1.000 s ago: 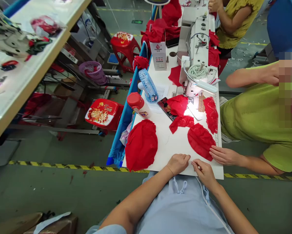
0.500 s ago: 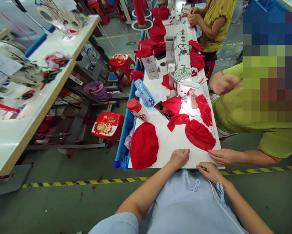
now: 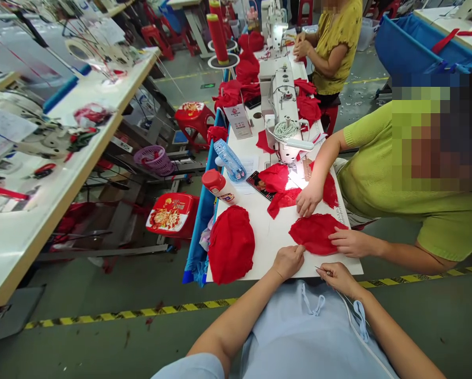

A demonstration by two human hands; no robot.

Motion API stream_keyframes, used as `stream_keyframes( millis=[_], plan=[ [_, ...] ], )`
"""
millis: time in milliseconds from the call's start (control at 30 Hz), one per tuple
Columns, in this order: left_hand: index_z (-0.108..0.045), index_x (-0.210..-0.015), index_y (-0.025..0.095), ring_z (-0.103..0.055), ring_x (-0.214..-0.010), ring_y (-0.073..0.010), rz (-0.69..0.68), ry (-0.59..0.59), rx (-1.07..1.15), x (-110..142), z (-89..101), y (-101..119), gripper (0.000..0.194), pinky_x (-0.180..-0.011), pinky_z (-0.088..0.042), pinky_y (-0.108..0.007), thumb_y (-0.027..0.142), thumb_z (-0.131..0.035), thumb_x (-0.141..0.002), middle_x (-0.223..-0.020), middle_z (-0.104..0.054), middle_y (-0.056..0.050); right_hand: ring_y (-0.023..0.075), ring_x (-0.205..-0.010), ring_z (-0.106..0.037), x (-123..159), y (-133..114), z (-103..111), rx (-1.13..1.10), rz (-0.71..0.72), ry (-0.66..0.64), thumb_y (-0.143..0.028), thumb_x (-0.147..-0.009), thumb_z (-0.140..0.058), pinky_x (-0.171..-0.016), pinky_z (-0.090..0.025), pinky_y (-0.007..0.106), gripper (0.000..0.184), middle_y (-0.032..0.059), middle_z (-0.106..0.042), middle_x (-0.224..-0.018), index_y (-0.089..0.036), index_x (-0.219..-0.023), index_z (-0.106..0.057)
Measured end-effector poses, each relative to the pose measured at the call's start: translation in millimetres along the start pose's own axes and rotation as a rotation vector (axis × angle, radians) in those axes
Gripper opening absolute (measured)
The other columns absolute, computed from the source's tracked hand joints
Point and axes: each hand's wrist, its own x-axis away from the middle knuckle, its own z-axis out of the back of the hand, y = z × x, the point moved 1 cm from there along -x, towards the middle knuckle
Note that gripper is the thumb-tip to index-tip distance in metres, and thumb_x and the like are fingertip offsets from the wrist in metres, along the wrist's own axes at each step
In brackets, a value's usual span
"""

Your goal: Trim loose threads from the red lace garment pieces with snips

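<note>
My left hand (image 3: pixel 289 261) rests curled on the white table (image 3: pixel 271 237) at its near edge, touching the rim of a red oval fabric piece (image 3: pixel 312 234). My right hand (image 3: pixel 338 277) sits closed at the table's front edge, pinching a thin metal tool (image 3: pixel 323 272) whose kind I cannot make out. A person in a green top at the right presses both hands, one (image 3: pixel 309 200) and the other (image 3: pixel 348 242), on the same red piece.
A larger red fabric stack (image 3: pixel 231 243) lies at the table's left. Further back are red scraps (image 3: pixel 279 179), a phone (image 3: pixel 259 184), a red-capped bottle (image 3: pixel 220 185), a clear bottle (image 3: pixel 230 159) and a sewing machine (image 3: pixel 285 113). Another person in yellow works beyond. Red stool (image 3: pixel 172 213) at left.
The camera tilted up. The person in green brought a second hand down onto the red piece and slid it toward me. My hands barely moved.
</note>
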Motion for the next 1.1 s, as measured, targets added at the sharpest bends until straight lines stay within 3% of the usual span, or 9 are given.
stream_keyframes(
  millis=[267,400,500,567,700,867,1100],
  plan=[
    [-0.06,-0.099,0.02,-0.066,-0.07,-0.015,0.001,0.06,0.103,8,1.4,-1,0.019,-0.066,-0.05,-0.026,0.018,-0.045,-0.088,-0.079,-0.07,-0.002,0.0109,-0.036,-0.043,2,-1,0,-0.041,-0.008,0.006,-0.063,-0.086,-0.042,-0.04,-0.031,0.023,0.048,-0.0048,-0.047,-0.045,-0.023,-0.058,-0.04],
    [-0.06,-0.104,0.018,-0.064,-0.077,-0.0158,0.087,0.143,0.131,0,16.4,-6,0.024,-0.071,-0.051,-0.027,0.016,-0.041,-0.09,-0.084,-0.067,-0.004,0.0112,-0.036,-0.045,2,-3,1,-0.032,0.004,0.012,-0.059,-0.087,-0.043,-0.041,-0.031,0.023,0.046,-0.0048,-0.048,-0.045,-0.023,-0.059,-0.042],
    [-0.061,-0.102,0.017,-0.06,-0.097,-0.0207,0.23,0.202,0.227,-37,41.5,-22,0.025,-0.085,-0.049,-0.033,0.011,-0.041,-0.089,-0.1,-0.064,-0.009,0.0118,-0.037,-0.046,3,-3,1,-0.017,0.011,0.018,-0.058,-0.087,-0.041,-0.042,-0.032,0.024,0.045,-0.0044,-0.048,-0.046,-0.023,-0.059,-0.042],
    [-0.062,-0.097,0.019,-0.057,-0.104,-0.0231,0.286,0.172,0.308,-74,57.8,-34,0.024,-0.088,-0.047,-0.035,0.008,-0.043,-0.087,-0.105,-0.063,-0.01,0.012,-0.038,-0.046,2,-2,0,0.007,0.011,0.021,-0.059,-0.088,-0.039,-0.043,-0.032,0.024,0.046,-0.0042,-0.048,-0.046,-0.023,-0.059,-0.041],
    [-0.061,-0.081,0.018,-0.059,-0.1,-0.0248,0.331,0.174,0.41,-132,74.8,-49,0.016,-0.085,-0.046,-0.033,0.005,-0.051,-0.081,-0.093,-0.065,-0.009,0.012,-0.039,-0.045,2,-1,-3,0.049,0.012,0.039,-0.061,-0.088,-0.036,-0.044,-0.031,0.024,0.047,-0.0043,-0.047,-0.046,-0.024,-0.059,-0.04],
    [-0.056,-0.064,0.019,-0.058,-0.071,-0.0183,0.4,0.139,0.654,-151,79.9,-48,0.013,-0.068,-0.046,-0.028,0.01,-0.064,-0.069,-0.064,-0.06,-0.002,0.0123,-0.042,-0.043,3,-2,-7,0.059,0.019,0.073,-0.06,-0.088,-0.038,-0.047,-0.032,0.024,0.048,-0.0034,-0.048,-0.046,-0.023,-0.058,-0.037],
    [-0.052,-0.066,0.018,-0.049,-0.051,-0.0077,0.505,0.234,1.174,-197,98.4,-44,0.012,-0.057,-0.043,-0.022,0.013,-0.061,-0.072,-0.053,-0.051,0.004,0.0126,-0.044,-0.039,4,-5,-10,0.065,0.038,0.12,-0.055,-0.089,-0.04,-0.047,-0.029,0.024,0.047,-0.0036,-0.044,-0.044,-0.023,-0.055,-0.037]
  ],
)
